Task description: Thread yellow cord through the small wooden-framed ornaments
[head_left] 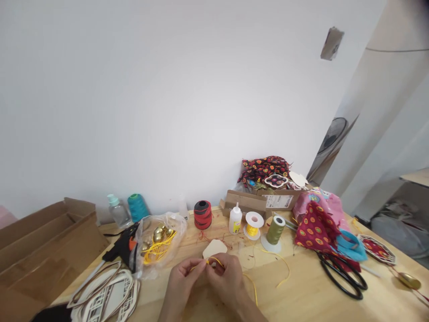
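- Pinching a thin yellow cord (214,261) between thumb and fingertips, the left hand (182,281) is mostly closed, its fingers curled toward the other hand.
- The right hand (228,279) is just as nearly closed and grips the same cord, its fingertips close to those of the left hand.
- A flat cream wooden cut-out (214,248) sits just behind the fingertips, above the cord. Whether a hand touches it cannot be told.
- The cord's loose end trails past the right hand across the pale wooden table (301,286).
- Left of the hands, a clear plastic bag (174,232) holds round gold bells (157,235) tangled in yellow cord, beside a black and orange glue gun (124,246).
- Beyond the hands stand a red and black spool (203,214), a white glue bottle (235,219), a small yellow thread spool (253,226) and an olive-green thread cone (275,230).
- To the right, black-handled scissors (342,277) lie against red patterned fabric (317,228).
- Lower left, pale openwork wooden frames (103,290) are stacked beside a brown cardboard box (43,255).
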A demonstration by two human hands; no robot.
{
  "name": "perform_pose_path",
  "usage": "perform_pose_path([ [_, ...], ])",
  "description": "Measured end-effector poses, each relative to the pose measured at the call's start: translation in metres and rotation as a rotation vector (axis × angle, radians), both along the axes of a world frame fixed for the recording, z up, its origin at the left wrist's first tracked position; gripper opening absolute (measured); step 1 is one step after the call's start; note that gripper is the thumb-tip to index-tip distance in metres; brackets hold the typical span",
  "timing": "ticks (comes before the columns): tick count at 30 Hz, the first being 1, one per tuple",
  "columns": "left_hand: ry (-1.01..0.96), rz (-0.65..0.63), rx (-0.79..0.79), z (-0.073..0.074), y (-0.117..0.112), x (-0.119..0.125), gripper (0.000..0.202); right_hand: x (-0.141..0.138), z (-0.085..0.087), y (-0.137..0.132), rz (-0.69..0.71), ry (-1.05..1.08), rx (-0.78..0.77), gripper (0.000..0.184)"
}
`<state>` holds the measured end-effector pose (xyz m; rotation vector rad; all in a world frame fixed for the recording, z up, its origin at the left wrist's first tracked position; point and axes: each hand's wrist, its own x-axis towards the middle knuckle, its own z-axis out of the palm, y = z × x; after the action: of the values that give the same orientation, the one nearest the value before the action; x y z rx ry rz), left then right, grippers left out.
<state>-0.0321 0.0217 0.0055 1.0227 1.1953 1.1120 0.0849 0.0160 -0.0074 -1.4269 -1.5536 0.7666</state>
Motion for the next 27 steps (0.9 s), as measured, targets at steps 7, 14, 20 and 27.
perform_pose_path([
  [7, 0.145, -0.055, 0.161, -0.005, 0.0, -0.004, 0.013, 0.012, 0.006, -0.005, -0.031, -0.393, 0.23, 0.012],
  [14, 0.17, -0.019, 0.166, -0.006, 0.0, -0.005, 0.017, 0.013, 0.009, -0.005, -0.026, -0.633, 0.349, 0.011],
  [20, 0.091, -0.1, 0.115, -0.011, 0.004, -0.008, 0.025, 0.01, 0.006, -0.004, -0.018, -0.75, 0.432, 0.005],
  [27, 0.02, -0.147, -0.051, -0.004, 0.004, -0.013, 0.038, 0.008, 0.002, 0.001, -0.016, -0.784, 0.564, 0.006],
])
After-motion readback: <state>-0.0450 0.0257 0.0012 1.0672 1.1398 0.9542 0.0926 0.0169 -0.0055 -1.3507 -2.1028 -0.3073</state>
